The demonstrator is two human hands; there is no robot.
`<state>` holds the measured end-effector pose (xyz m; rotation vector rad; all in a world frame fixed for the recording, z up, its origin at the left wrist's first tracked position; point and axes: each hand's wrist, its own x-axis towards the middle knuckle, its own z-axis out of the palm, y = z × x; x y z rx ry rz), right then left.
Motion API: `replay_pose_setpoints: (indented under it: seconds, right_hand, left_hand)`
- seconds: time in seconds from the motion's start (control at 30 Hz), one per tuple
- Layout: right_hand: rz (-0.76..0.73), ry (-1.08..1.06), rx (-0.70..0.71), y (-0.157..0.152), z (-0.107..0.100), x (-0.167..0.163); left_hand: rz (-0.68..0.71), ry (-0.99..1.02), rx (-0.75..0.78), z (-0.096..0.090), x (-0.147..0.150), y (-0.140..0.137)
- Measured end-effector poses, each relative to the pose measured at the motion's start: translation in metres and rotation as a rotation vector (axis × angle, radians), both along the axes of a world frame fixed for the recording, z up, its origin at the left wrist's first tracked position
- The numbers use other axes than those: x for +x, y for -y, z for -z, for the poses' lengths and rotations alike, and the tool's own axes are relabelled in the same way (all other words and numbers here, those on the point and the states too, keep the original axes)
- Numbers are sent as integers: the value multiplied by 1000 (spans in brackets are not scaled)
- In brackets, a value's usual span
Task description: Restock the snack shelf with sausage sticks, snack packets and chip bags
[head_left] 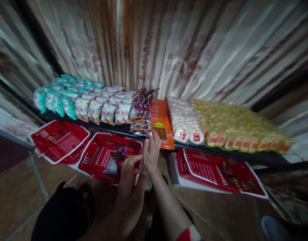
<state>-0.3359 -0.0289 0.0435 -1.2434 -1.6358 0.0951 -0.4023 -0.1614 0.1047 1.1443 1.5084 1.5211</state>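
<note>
My right hand (152,150) reaches to the front of the shelf, fingers stretched out and apart. Its fingertips are at the border between the dark red snack packets (141,117) and an orange bag (162,115) with a window showing brown sticks. Whether they touch either one is hard to tell. Lower and to the left, my left hand (131,170) hangs over the right side of a red basket (98,160). Its fingers are loosely bent with a gap to the thumb, and nothing shows in them. Inside that basket lie a dark purple-red packet (118,154) and a whitish packet (110,166).
Teal packets (58,100) and white striped packets (108,112) fill the shelf's left. To the right are clear-wrapped white rolls (185,124) and many yellow packs (239,127). More red baskets stand at left (60,139) and right (219,170). A curtain (164,43) hangs behind.
</note>
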Motion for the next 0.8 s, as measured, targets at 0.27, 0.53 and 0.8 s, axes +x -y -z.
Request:
replay_pose_setpoints:
  seconds: [0.27,0.53,0.8]
  right_hand:
    - [-48,122,135,-11,-1,-10]
    - [-149,164,148,-1,-10,2]
    - [-501,257,-82,23,-17,-36]
  left_hand:
    - [120,553,-405,38,20,-15]
    - [354,701,-589,45,28,-22]
    - [766,286,-644,33,-56,-27]
